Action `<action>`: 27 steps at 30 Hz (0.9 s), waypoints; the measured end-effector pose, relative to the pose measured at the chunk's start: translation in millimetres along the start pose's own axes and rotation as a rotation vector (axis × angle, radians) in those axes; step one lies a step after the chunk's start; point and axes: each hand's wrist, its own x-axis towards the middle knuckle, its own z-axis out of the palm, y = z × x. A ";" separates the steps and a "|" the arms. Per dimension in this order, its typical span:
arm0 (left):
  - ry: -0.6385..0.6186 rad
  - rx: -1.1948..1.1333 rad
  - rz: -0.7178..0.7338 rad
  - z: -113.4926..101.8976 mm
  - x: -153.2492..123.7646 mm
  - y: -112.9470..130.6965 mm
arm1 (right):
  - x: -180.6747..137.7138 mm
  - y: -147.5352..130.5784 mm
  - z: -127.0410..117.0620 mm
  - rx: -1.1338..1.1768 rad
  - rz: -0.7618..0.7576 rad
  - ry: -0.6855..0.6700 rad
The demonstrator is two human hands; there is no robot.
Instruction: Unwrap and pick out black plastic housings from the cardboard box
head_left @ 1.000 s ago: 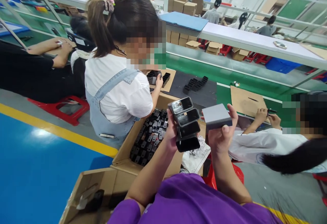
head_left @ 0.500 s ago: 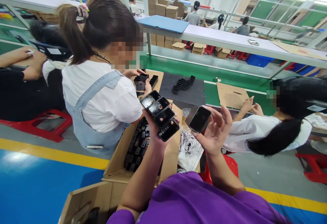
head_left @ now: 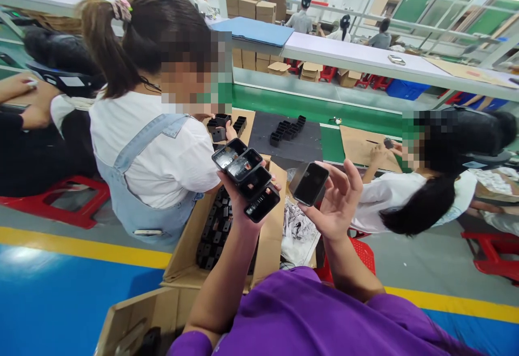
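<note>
My left hand (head_left: 239, 204) is closed round a row of several small black plastic housings (head_left: 254, 182), held side by side with their open ends facing me. Light glints off their hollow insides. To the right, my right hand (head_left: 334, 199) pinches a single black plastic housing (head_left: 311, 184) between thumb and fingers, its dark rectangular face turned toward me. A gap separates it from the row. Below my left hand, a cardboard box (head_left: 273, 231) holds many similar black pieces.
On the left, a co-worker in a white shirt (head_left: 158, 156) handles black housings. Another co-worker (head_left: 405, 199) sits at right by a cardboard sheet (head_left: 360, 147). More housings (head_left: 287, 130) stand on a black mat (head_left: 312, 142). A red stool (head_left: 363, 256) and a second box (head_left: 117, 318) are close by.
The view has shifted slightly. Both my hands keep their grips on the housings. The co-worker at right now holds up a small dark piece.
</note>
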 end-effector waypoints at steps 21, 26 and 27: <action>0.039 0.005 0.018 3.3 -2.8 2.4 | 0.9 -3.5 3.1 0.023 0.030 -0.111; 0.103 0.001 0.040 4.8 -3.9 1.0 | -3.0 -1.6 0.8 -0.002 0.097 -0.082; 0.122 -0.010 0.053 5.3 -4.2 0.8 | -4.3 -1.2 0.3 -0.003 0.113 -0.063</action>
